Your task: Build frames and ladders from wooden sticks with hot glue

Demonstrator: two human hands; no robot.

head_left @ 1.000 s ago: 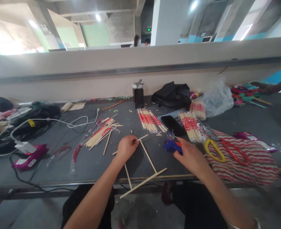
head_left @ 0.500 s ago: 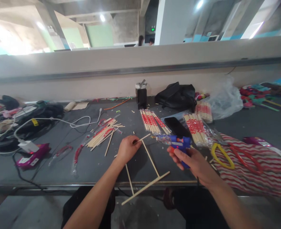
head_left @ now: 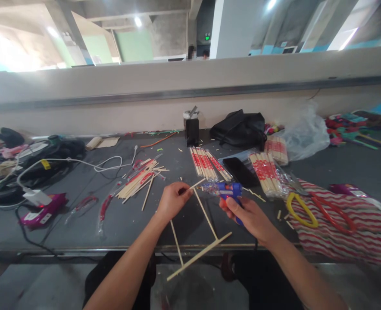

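My left hand (head_left: 173, 201) pinches the top of a frame of thin wooden sticks (head_left: 201, 232) that lies on the dark table and juts over its near edge. In my right hand (head_left: 246, 216) is a blue glue gun (head_left: 226, 190); its nozzle points left, close to the stick joint by my left fingers. A loose pile of chopsticks (head_left: 138, 179) lies just beyond my left hand. Several packs of chopsticks in red-printed sleeves (head_left: 207, 163) lie beyond the gun.
A black phone (head_left: 241, 171), a dark cup (head_left: 191, 127) and a black bag (head_left: 238, 129) sit further back. More chopstick packs (head_left: 268, 172) and a red-striped bag (head_left: 342, 226) with yellow-handled scissors (head_left: 299, 209) lie right. Cables and a white charger (head_left: 35, 196) crowd the left.
My right hand lifted the blue glue gun off the table and carried it left toward the stick joint. My left hand kept its pinch on the frame.
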